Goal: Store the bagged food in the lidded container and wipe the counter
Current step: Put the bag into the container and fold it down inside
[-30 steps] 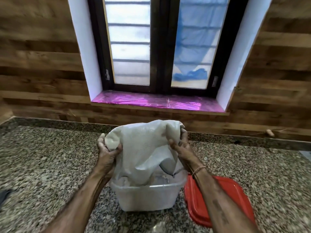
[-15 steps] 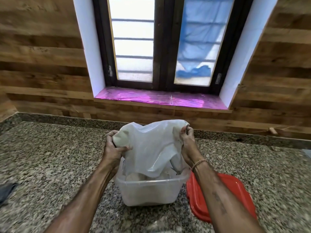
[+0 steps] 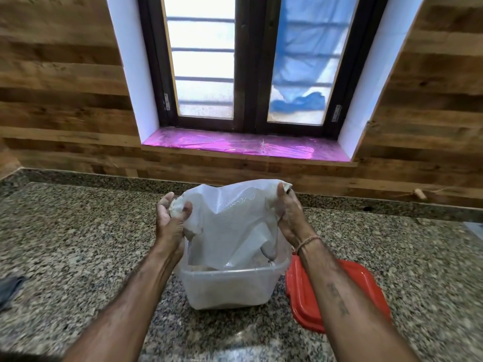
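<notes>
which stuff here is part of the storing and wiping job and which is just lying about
For the job: white plastic bag, clear plastic tub, red lid, dark cloth, granite counter, left hand, right hand.
Lying about: pink film on sill.

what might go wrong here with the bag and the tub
The white bag is held high by the left hand and right hand, only its bottom inside the clear container; it may bulge over the rim and block the red lid. The right forearm hangs over that lid and might knock it.
</notes>
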